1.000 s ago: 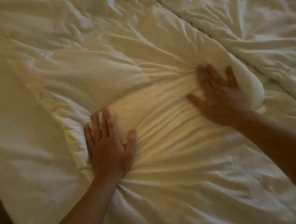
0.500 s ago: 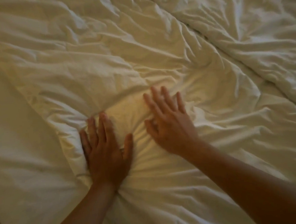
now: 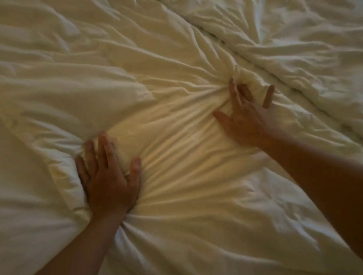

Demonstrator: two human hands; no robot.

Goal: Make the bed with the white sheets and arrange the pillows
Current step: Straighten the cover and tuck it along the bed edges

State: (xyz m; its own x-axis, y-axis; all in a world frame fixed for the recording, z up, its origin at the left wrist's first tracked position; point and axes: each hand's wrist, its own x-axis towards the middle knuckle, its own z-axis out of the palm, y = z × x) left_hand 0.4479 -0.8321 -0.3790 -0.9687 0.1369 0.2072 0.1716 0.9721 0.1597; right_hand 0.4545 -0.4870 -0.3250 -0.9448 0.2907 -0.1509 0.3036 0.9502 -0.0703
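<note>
Now two hands, left hand [image 3: 109,183] and right hand [image 3: 245,118], press one white sheet [image 3: 177,150].

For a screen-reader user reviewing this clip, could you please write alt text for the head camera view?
Two bare hands press on a rumpled white sheet, the fabric drawn taut between them: the left hand nearer the camera, the right hand farther off with fingers spread. More creased white bedding lies across the upper right.
</note>
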